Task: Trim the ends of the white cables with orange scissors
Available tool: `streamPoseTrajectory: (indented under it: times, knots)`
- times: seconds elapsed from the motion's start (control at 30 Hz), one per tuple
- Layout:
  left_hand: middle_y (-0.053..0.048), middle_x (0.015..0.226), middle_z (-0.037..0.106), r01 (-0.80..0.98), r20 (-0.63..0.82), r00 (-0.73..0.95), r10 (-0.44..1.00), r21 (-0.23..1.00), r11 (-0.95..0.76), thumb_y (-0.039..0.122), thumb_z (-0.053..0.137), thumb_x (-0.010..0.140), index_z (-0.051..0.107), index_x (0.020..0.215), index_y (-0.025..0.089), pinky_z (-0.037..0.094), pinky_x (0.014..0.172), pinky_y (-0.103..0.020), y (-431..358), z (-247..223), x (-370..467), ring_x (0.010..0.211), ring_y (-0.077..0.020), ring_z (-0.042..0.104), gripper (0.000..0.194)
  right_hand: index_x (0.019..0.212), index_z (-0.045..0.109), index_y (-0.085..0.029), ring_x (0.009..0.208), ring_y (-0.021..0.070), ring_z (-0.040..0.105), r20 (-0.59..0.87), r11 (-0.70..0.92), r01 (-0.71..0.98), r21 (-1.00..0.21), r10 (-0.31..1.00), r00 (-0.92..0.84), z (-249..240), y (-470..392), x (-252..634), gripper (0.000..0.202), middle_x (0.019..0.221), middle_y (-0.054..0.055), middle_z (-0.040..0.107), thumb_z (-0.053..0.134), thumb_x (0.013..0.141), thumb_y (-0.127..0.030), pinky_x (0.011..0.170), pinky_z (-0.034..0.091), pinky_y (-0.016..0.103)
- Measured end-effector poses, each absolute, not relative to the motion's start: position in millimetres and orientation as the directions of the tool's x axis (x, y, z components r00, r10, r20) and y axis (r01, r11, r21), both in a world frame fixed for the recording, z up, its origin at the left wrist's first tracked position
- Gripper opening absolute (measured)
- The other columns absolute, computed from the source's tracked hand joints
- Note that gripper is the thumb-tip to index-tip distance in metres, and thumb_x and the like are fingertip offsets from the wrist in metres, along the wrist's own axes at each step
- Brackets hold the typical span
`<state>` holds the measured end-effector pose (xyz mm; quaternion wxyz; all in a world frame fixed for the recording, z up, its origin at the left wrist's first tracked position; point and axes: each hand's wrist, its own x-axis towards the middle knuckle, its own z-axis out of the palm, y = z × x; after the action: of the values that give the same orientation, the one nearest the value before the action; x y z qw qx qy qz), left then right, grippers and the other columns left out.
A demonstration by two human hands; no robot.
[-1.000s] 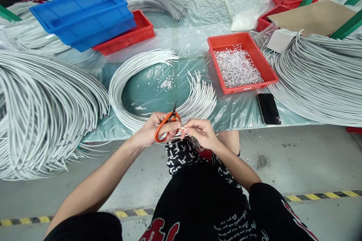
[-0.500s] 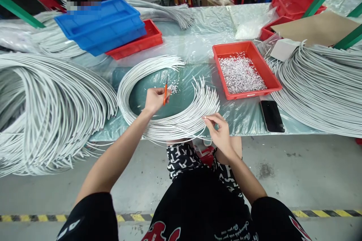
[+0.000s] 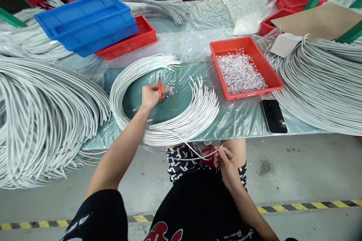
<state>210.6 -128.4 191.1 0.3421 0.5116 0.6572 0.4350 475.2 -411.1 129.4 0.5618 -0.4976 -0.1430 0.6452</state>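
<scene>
My left hand [image 3: 151, 95] is closed around a slim orange tool with a thin dark tip [image 3: 160, 89], which points away from me. The hand hovers inside a curved bundle of white cables [image 3: 166, 130], beside a little heap of small shiny pieces [image 3: 171, 90] on the table. Below the table's front edge, my right hand [image 3: 226, 160] pinches the end of a white cable [image 3: 186, 144]. Two strands trail from the bundle toward that hand; whether both are in its fingers I cannot tell.
A red tray [image 3: 246, 92] of small metal parts stands right of the bundle, near a phone [image 3: 273, 116]. Large cable coils lie left [image 3: 42, 113] and right [image 3: 325, 86]. Blue bins [image 3: 87, 22] rest on a red tray [image 3: 147, 32] at the back left.
My right hand has moved from the bundle's cable ends down toward me, drawing a white cable past the table edge. My left hand stays over the bundle with the orange tool.
</scene>
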Motion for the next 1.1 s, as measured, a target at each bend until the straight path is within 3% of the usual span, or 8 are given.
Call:
streamPoseTrajectory:
  times: [0.13,0.27,0.47,0.67,0.77,0.87,1.0,1.1]
  knots:
    - [-0.002,0.057,0.057,0.466,0.031,-0.217,0.976,0.882,0.075,0.036,0.074,0.075,0.062,0.067,0.012,0.036,0.043,-0.023,-132,192,213,0.047,-0.0101,0.049,0.028,0.087,0.072,-0.016,0.052,0.0075,0.046,-0.634,-0.406,-0.734,-0.544,0.773,0.042,109,-407,458,0.044,0.064,-0.004,0.052,0.089,0.065,-0.049,0.042,0.037,0.019]
    - [-0.001,0.056,0.056,0.486,0.025,-0.184,0.983,0.871,0.068,0.032,0.075,0.072,0.062,0.066,0.012,0.035,0.042,-0.022,-135,192,216,0.046,-0.0098,0.050,0.025,0.090,0.071,-0.016,0.054,0.0080,0.051,-0.647,-0.371,-0.763,-0.529,0.758,0.080,97,-398,447,0.045,0.072,-0.001,0.062,0.091,0.062,-0.046,0.040,0.040,0.018]
    - [-0.001,0.055,0.056,0.502,0.049,-0.211,0.976,0.862,0.065,0.034,0.073,0.071,0.063,0.066,0.012,0.036,0.041,-0.024,-136,193,217,0.044,-0.0107,0.050,0.024,0.125,0.064,-0.022,0.099,0.0230,0.068,-0.554,-0.323,-0.675,-0.663,0.818,0.153,108,-398,449,0.060,0.132,0.011,0.065,0.084,0.073,-0.043,0.060,0.062,0.029]
    - [-0.001,0.056,0.057,0.561,0.085,-0.171,0.982,0.827,0.026,0.037,0.070,0.073,0.065,0.068,0.012,0.037,0.045,-0.024,-139,192,217,0.047,-0.0107,0.049,0.026,0.136,0.056,-0.026,0.101,0.0270,0.068,-0.350,-0.253,-0.393,-0.884,0.916,0.196,124,-409,466,0.058,0.136,0.012,0.059,0.071,0.085,-0.048,0.048,0.057,0.027]
    - [-0.001,0.057,0.057,0.582,0.084,-0.159,0.984,0.812,0.024,0.038,0.071,0.073,0.066,0.070,0.012,0.038,0.047,-0.025,-140,190,217,0.048,-0.0109,0.050,0.027,0.121,0.065,-0.022,0.072,0.0185,0.066,-0.282,-0.252,-0.209,-0.945,0.951,0.128,133,-410,482,0.039,0.103,0.009,0.070,0.063,0.092,-0.048,0.044,0.049,0.025]
    - [0.000,0.058,0.058,0.591,0.074,-0.150,0.986,0.806,0.029,0.038,0.071,0.075,0.067,0.072,0.011,0.037,0.050,-0.024,-140,190,217,0.051,-0.0105,0.050,0.027,0.089,0.069,-0.019,0.056,0.0135,0.054,-0.123,-0.130,0.098,-0.987,0.989,0.078,152,-401,499,0.028,0.068,0.001,0.061,0.057,0.097,-0.043,0.049,0.043,0.026]
    - [0.001,0.056,0.057,0.579,0.065,-0.132,0.989,0.815,0.024,0.034,0.075,0.075,0.065,0.069,0.011,0.036,0.053,-0.022,-143,192,219,0.054,-0.0083,0.047,0.026,0.088,0.069,-0.021,0.054,0.0133,0.050,0.103,0.061,0.467,-0.882,0.993,0.064,182,-361,515,0.027,0.063,-0.001,0.060,0.054,0.099,-0.041,0.055,0.038,0.028]
    - [0.002,0.054,0.056,0.552,0.050,-0.129,0.990,0.833,0.030,0.030,0.078,0.072,0.064,0.066,0.011,0.034,0.052,-0.022,-145,194,221,0.053,-0.0082,0.046,0.024,0.096,0.070,-0.023,0.056,0.0152,0.054,0.123,0.026,0.662,-0.749,0.987,0.101,192,-319,519,0.023,0.065,0.000,0.063,0.054,0.099,-0.039,0.059,0.037,0.029]
